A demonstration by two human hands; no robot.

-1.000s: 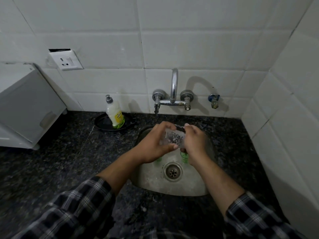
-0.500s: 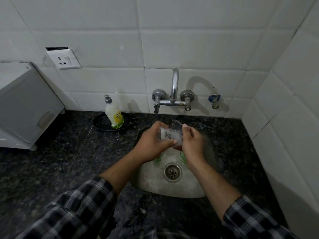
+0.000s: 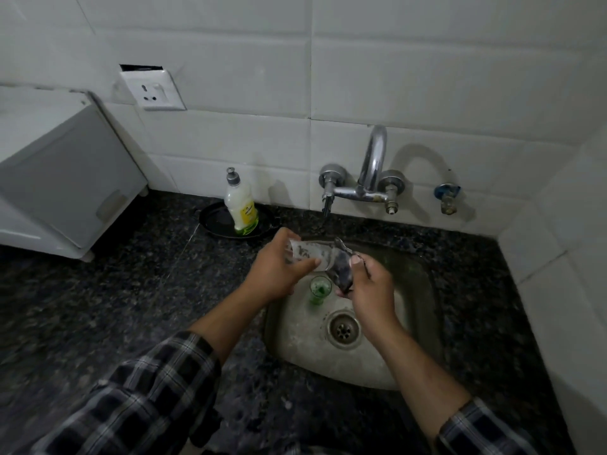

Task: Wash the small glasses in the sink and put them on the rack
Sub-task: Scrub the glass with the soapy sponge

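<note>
**A:** What is the biggest thing around the hands?

**B:** The dark speckled counter [image 3: 98, 307], which runs out to the left of the hands and toward the person. Set into it, directly under the hands, is the steel sink [image 3: 423, 290].

**A:** How are the arms placed?

**B:** Both forearms reach forward over the sink and converge, with plaid sleeves [image 3: 147, 389] pushed back from the wrists. The left hand [image 3: 279, 274] has its back turned up, and its fingers and thumb curl round a small glass [image 3: 308, 252]. The right hand [image 3: 371, 287] is closed on a dark scrubber [image 3: 341, 267], pinched between thumb and fingers.

**A:** Which way does the held glass point?

**B:** It lies on its side above the sink bowl. Its long axis runs from the left hand toward the right hand, tilted slightly down at the right. That right end touches the scrubber. I cannot tell which end is the mouth.

**A:** What is in the sink?

**B:** A green glass [image 3: 319, 289] stands upright with its mouth up, below the gap between the hands. I cannot tell whether the green is the glass itself or something inside it. The drain [image 3: 343, 328] is just nearer the person than that.

**A:** And beyond the hands?

**B:** The faucet [image 3: 371, 172] is on the tiled wall straight ahead. Ahead and to the left, a soap bottle [image 3: 239, 208] stands upright in a shallow black dish [image 3: 212, 221].
</note>
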